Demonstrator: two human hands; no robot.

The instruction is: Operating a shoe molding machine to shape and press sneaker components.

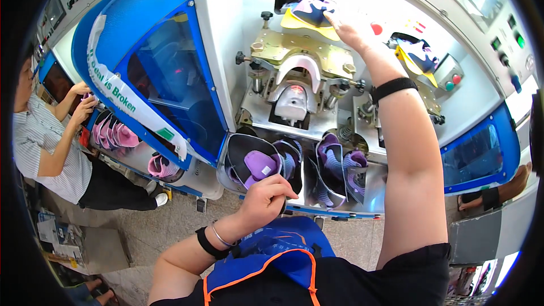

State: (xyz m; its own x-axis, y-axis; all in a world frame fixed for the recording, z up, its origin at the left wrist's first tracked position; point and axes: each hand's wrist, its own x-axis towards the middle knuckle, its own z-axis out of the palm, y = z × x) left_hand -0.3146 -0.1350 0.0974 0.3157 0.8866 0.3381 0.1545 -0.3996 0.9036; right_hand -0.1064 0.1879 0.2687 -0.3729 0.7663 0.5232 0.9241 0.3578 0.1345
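Note:
My right hand [347, 29] reaches up into the white machine, its fingers at the edge of a pink and navy shoe upper [310, 11]. The upper lies on a yellow sloping plate [300, 24] at a dark slot. Lower and nearer, my left hand [265, 197] is closed, fingers curled; what they hold, if anything, is hidden. Just beyond it sit purple and dark shoe uppers [260, 165] on the front shelf. Between the hands stands a metal toe mould [292, 105] with a white U-shaped pad [300, 71] above it.
A second yellow plate [418, 65] bears another upper at the right. More purple uppers [334, 164] stand along the shelf. A blue windowed door [170, 79] swings out at the left. Beyond it a person [56, 141] in a striped shirt works beside pink uppers [113, 133].

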